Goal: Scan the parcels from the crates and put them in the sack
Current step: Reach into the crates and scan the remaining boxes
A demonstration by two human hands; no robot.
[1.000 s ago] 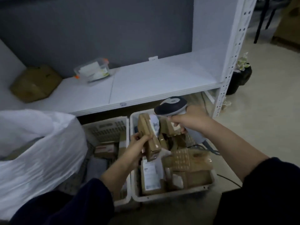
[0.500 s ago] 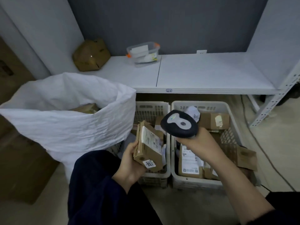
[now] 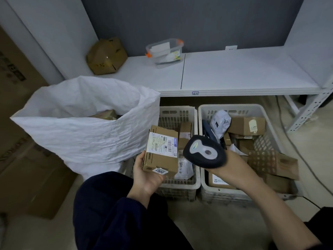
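The cardboard parcel [image 3: 162, 150] (label up, sticker reading 2207) sits gripped in the left hand [image 3: 146, 175] above the left crate [image 3: 180, 184], beside the open white sack [image 3: 86, 127]. The right hand [image 3: 228, 168] holds the scanner [image 3: 204, 154] over the right crate [image 3: 203, 177].

We have carried the parcel [image 3: 162, 150] in our left hand [image 3: 146, 175] away from the right crate [image 3: 234, 107], where it was one second ago. Now it is above the left crate [image 3: 180, 184], just beside the sack [image 3: 86, 134]. Before, its narrow edge was turned up; now its white label faces up to us. Our right hand [image 3: 228, 168] has brought the scanner [image 3: 204, 153] from the back of the right crate to the wall between both crates, close at the right of the parcel.
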